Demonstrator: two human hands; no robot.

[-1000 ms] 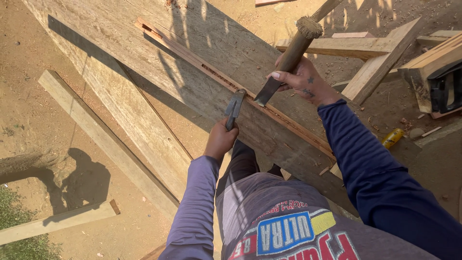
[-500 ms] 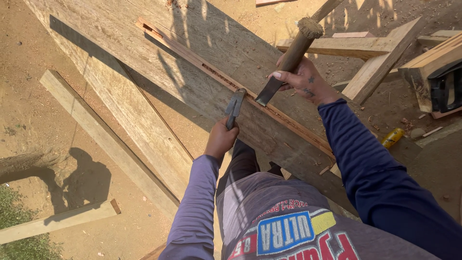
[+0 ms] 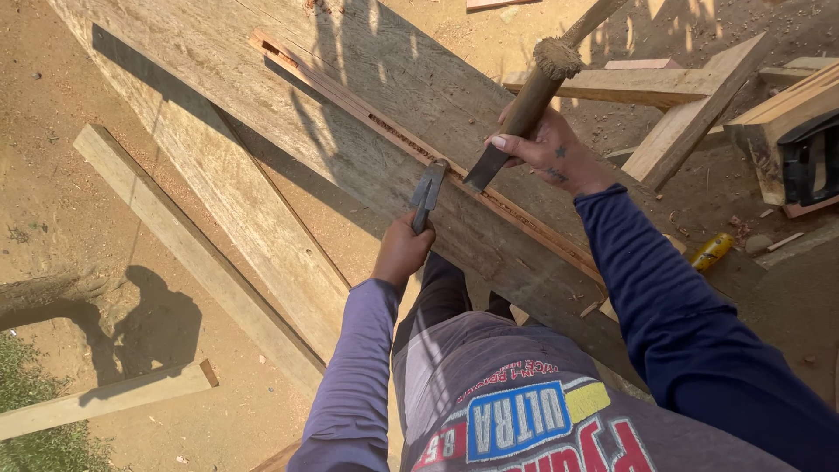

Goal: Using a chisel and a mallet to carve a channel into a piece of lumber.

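Observation:
My left hand (image 3: pixel 402 249) grips a flat metal chisel (image 3: pixel 428 190) whose tip rests at a long narrow groove (image 3: pixel 411 144) cut along a big wooden plank (image 3: pixel 350 79). My right hand (image 3: pixel 546 149) holds the wooden handle of a hammer-like tool (image 3: pixel 533 96), its dark metal head (image 3: pixel 483 168) pointing down close beside the chisel's top. Both arms wear long blue-purple sleeves. The plank runs diagonally from the upper left to the lower right in front of my body.
A thinner plank (image 3: pixel 188 245) lies on the sandy ground at the left, and a short board (image 3: pixel 105 398) at the lower left. More timber pieces (image 3: pixel 690 96) are stacked at the upper right beside a black tool (image 3: pixel 808 162). A yellow object (image 3: pixel 712 251) lies on the ground.
My right hand and the hammer-like tool have dropped slightly, bringing its head nearer the chisel. My left hand keeps the chisel at the groove.

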